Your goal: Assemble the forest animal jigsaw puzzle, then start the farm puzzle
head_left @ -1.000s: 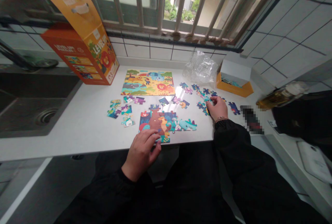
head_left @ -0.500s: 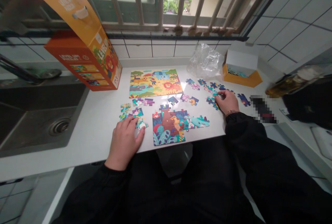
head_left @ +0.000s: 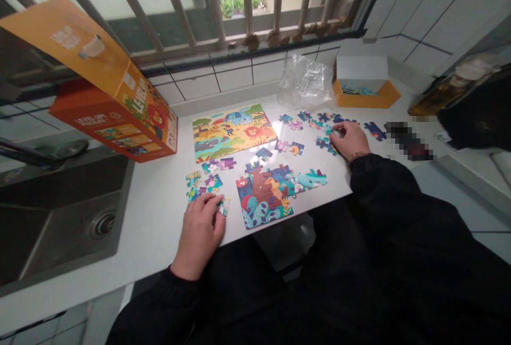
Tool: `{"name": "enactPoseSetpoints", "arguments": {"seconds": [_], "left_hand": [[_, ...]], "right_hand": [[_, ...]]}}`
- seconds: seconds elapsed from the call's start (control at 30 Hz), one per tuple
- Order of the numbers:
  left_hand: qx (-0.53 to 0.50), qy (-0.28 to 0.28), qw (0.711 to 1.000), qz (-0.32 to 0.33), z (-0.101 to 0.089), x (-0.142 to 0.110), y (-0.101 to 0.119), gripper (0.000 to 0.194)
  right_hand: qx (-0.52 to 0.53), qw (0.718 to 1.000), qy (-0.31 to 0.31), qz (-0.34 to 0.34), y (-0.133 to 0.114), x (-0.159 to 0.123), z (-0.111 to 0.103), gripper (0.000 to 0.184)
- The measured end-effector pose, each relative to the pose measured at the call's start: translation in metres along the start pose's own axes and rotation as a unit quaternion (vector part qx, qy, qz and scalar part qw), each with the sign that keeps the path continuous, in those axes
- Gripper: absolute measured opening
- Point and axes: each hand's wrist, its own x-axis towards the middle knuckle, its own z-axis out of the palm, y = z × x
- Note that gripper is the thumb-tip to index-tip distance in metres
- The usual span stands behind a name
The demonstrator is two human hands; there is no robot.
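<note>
My left hand is closed, thumb and fingertips pinching a white-and-teal puzzle piece near the counter's front edge. Several loose pieces, one showing yellow and teal, lie just beyond it. Between my hands sits a partly joined puzzle with a brown bear and a teal crocodile-like animal. On the right, my right hand has its fingers pinched on a puzzle piece, mostly covered by the fingers. Dark blue pieces lie against its left side. A finished-looking safari picture lies behind.
An orange puzzle box stands open at the left beside a sink. Crumpled clear plastic and a small yellow box with pieces inside are at the back right. A bottle and a blurred-out dark object lie farther right.
The view has tilted and turned. My left thumb and fingers have closed in on the white-and-teal piece, which now looks tilted. My right hand stays by the same pieces.
</note>
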Motion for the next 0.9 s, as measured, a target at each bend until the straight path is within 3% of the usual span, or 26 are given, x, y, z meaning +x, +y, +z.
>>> {"name": "enactPoseSetpoints", "arguments": {"seconds": [0.13, 0.27, 0.43, 0.67, 0.9], "left_hand": [[0.008, 0.025, 1.000, -0.017, -0.002, 0.000, 0.004, 0.030], [0.043, 0.004, 0.998, -0.037, 0.001, -0.003, 0.007, 0.035], [0.028, 0.013, 0.998, -0.059, 0.003, -0.010, 0.008, 0.024], [0.031, 0.051, 0.995, -0.080, 0.002, -0.020, 0.008, 0.043], [0.027, 0.034, 0.992, -0.117, 0.002, -0.024, 0.002, 0.045]], "right_hand": [[0.000, 1.000, 0.000, 0.000, -0.001, -0.002, -0.001, 0.030], [-0.009, 1.000, 0.004, -0.009, -0.003, -0.003, -0.001, 0.026], [-0.012, 1.000, 0.007, -0.011, -0.004, -0.003, -0.003, 0.025], [0.007, 1.000, 0.017, 0.005, 0.001, -0.006, -0.005, 0.028], [0.065, 0.996, 0.050, 0.021, 0.004, -0.010, -0.009, 0.029]]}}
